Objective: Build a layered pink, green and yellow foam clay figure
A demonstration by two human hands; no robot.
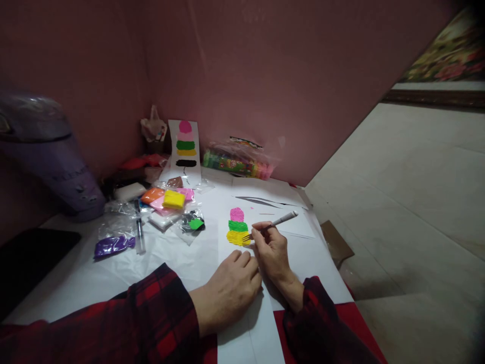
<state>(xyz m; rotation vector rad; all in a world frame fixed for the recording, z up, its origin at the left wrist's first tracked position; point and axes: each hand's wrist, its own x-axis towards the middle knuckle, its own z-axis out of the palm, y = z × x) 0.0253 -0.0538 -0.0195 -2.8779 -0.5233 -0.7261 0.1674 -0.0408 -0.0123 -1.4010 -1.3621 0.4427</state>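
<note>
A small metal fork [282,219] with a grey striped handle is pinched in the fingers of my right hand [273,248]. Its tines touch the yellow clay band [236,238], whose surface is textured with fine lines. Above that band sit a textured green clay band [238,226] and a pink clay round [237,214], all stuck on white paper [288,242]. My left hand [231,288] rests on the paper just below the clay, its fingers curled in and nothing seen in them. The undersides of those fingers are hidden.
A sample card [173,172] with coloured bands leans on the wall. Left lie clay packets, including yellow [174,199] and purple [113,246], and a pen [140,235]. A purple bottle [56,162] stands far left. A clear bag of coloured sticks [238,163] lies behind.
</note>
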